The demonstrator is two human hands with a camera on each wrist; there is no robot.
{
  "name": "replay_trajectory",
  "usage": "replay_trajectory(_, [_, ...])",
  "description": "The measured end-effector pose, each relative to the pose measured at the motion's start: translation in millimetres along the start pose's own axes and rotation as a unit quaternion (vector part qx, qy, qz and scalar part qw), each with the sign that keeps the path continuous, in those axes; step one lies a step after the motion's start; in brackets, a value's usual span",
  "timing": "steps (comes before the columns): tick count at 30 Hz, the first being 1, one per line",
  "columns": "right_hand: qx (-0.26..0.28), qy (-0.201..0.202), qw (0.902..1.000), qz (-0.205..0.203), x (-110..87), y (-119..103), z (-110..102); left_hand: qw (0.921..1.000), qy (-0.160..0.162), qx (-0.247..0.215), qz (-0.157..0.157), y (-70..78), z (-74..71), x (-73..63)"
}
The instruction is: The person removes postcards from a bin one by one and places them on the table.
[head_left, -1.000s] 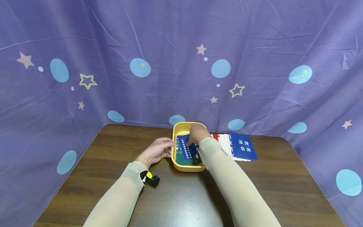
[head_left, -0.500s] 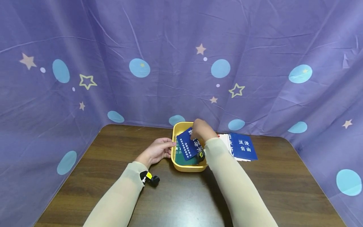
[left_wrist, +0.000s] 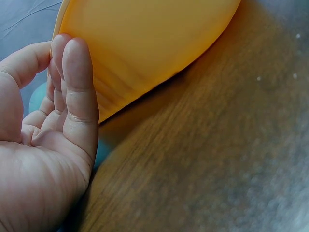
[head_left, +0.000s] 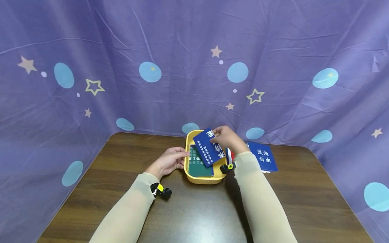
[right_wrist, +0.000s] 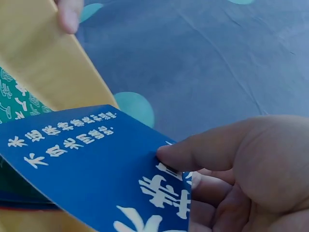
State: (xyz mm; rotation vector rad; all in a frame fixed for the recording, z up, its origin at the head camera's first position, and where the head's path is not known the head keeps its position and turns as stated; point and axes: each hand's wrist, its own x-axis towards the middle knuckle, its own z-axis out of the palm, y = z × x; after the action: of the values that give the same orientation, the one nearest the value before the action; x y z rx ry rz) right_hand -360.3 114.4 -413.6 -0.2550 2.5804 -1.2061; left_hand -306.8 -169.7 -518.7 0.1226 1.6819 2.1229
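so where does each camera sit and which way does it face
Head: worn there, facing forward and down at the left hand, right hand and yellow rectangular tray; both cream sleeves show.
Left wrist: worn there, facing the left hand, the tray and brown wood-grain table.
Right wrist: worn there, facing the right hand pinching a blue rectangular card with white characters; part of the left hand shows.
Head and right wrist share the card.
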Motion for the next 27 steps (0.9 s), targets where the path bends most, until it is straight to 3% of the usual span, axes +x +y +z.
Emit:
replay_trajectory(7, [0.069,0.017,0.9974,-0.015,-13.9,13.5,-14.4,1.0000,-0.003,0.000,-0.001,-0.6,1.5,-1.2])
replay_trajectory(13, [0.093,0.041,0.9948,-0.010,-25.1,26.7,-29.2,1.0000,-0.005,0.002,-0.003,-1.8,2.0,-0.6])
replay_trajectory(21, [0.095,0.064,0.9934,-0.004,-42.1,35.0,-56.6,1.0000,-0.001,0.003,-0.003,0.2,0.1,-0.2])
replay_trajectory(27, [0.053,0.120,0.9909,0.028,-58.4,50.8,-82.4,1.0000,0.004,-0.001,-0.003,-0.6,1.0,-0.1])
